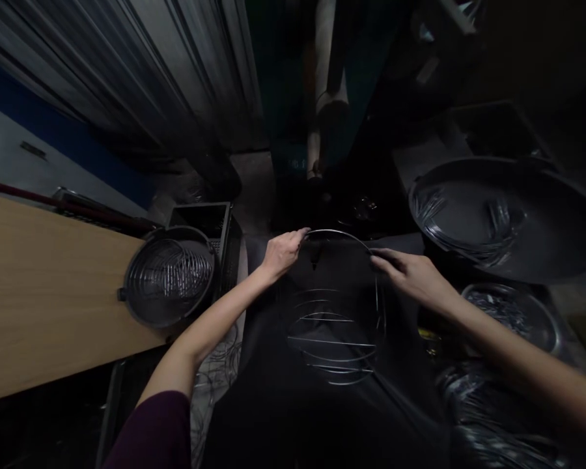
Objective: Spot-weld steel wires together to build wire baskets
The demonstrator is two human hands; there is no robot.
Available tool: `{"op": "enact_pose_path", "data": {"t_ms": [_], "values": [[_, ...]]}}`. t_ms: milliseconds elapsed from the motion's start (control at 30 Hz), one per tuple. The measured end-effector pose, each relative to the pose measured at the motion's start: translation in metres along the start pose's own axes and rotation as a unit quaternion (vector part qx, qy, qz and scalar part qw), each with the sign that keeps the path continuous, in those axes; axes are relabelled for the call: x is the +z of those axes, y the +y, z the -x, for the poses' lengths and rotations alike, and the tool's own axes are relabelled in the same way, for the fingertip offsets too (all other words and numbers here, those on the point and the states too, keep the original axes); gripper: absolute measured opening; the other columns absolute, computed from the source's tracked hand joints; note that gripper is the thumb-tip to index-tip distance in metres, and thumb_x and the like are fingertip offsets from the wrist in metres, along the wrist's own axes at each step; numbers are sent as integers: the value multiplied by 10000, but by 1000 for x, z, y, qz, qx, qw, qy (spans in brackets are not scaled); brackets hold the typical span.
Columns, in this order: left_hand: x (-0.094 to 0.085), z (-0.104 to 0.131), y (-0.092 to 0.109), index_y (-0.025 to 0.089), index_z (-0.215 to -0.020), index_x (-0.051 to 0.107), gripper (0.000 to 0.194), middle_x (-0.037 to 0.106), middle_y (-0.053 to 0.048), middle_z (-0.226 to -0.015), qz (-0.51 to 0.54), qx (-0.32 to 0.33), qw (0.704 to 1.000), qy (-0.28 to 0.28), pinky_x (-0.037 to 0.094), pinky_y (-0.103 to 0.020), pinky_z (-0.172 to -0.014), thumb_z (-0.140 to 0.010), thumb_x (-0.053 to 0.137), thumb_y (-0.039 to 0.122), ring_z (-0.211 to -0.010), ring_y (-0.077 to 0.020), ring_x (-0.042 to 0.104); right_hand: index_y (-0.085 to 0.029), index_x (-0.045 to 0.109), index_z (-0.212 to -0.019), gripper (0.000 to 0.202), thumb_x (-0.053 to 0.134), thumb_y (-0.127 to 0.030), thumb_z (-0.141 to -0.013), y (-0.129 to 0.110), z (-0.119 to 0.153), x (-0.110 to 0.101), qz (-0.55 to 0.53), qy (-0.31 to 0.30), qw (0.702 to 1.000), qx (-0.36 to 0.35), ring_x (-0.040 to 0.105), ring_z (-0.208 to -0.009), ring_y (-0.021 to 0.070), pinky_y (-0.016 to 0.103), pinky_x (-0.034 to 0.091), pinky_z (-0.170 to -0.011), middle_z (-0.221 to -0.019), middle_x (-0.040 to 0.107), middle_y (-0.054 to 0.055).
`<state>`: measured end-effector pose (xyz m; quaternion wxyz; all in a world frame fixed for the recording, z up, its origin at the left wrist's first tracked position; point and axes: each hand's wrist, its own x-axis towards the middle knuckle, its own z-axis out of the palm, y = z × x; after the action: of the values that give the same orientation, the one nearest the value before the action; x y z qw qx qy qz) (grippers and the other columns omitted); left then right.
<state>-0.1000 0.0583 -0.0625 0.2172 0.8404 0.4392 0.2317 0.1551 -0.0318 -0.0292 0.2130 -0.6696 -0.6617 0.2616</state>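
Wooden tabletop (39, 293) at left, round wire fan guard (168, 277) overhanging its edge (dim, possibly in a black housing)

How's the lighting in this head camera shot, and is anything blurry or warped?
Head view: very dim, the lower middle nearly black; the left hand and right hand on the wire ring are lit; glints on the big pan at right; the corrugated wall streaks with blur; the wooden tabletop edges bend from wide-angle distortion.

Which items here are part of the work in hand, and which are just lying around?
In hand:
left hand and right hand, both gripping the wire ring
wire frame below it

Lying about:
round wire grill on the wooden table
large dark pan
metal bowl
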Motion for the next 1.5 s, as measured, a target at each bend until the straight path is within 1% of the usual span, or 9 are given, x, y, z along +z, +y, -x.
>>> {"op": "enact_pose_path", "data": {"t_ms": [167,333,533,767,967,1100,1233,1333,1500], "values": [[6,1,-15,140,-1162,603,330,707,-97,-996,-68,19,998,-1,441,-217,-678,-942,398,278,-818,-155,665,-224,699,-1026,312,492,-368,-840,-4,-19,5,-21,-13,1000,19,642,-974,247,377,480,-906,-1043,695,40],[10,-6,-10,132,-1113,625,353,715,-113,-914,-41,29,999,-7,419,-230,-632,-947,393,341,-762,-167,670,-208,713,-949,325,529,-444,-823,19,-21,14,-56,2,995,77,638,-920,252,380,493,-850,-991,699,64],[19,-14,-18,150,-1164,601,322,712,-87,-968,-47,49,997,-32,431,-221,-651,-938,402,262,-801,-154,666,-139,693,-839,579,642,-683,-646,39,-37,-3,-249,-233,932,126,594,-650,169,305,503,-623,-754,660,69],[24,-22,-18,167,-1154,606,328,711,-79,-930,-79,17,995,-58,401,-229,-620,-942,391,295,-766,-155,648,-166,685,-881,485,631,-612,-699,42,-38,16,-133,-87,976,151,635,-792,240,367,514,-728,-857,688,81],[24,-29,-26,212,-1150,609,319,706,-49,-873,-105,-22,990,-87,371,-228,-612,-935,384,283,-746,-157,639,-162,678,-1050,455,506,-527,-842,39,-72,23,-177,-151,969,80,647,-934,242,361,506,-832,-1004,695,85],[26,-29,-31,217,-1165,603,324,698,-49,-850,-86,-29,991,-98,370,-230,-612,-930,390,284,-739,-163,638,-178,664,-1116,361,447,-376,-907,18,-82,35,8,-63,998,-1,635,-977,251,366,478,-867,-1051,685,89],[18,-42,-27,232,-1163,603,325,694,-53,-862,-68,-30,991,-111,379,-224,-627,-939,383,313,-751,-164,640,-244,442,-1386,467,348,-230,-928,2,-84,41,231,-66,969,-52,665,-828,248,358,500,-720,-990,693,88],[-1,-59,-21,254,-1157,599,334,691,-53,-867,-75,-25,988,-135,396,-225,-643,-948,363,366,-754,-171,645,-292,280,-1461,580,342,-162,-900,-9,-91,31,307,-79,945,-80,663,-770,237,328,491,-642,-976,684,76],[-39,-73,-10,250,-1173,571,363,678,-53,-815,-94,6,980,-175,416,-232,-632,-957,320,398,-737,-182,643,-298,344,-1436,605,361,-121,-858,-30,-101,5,351,-87,927,-100,654,-698,227,297,466,-575,-901,694,76]]}}
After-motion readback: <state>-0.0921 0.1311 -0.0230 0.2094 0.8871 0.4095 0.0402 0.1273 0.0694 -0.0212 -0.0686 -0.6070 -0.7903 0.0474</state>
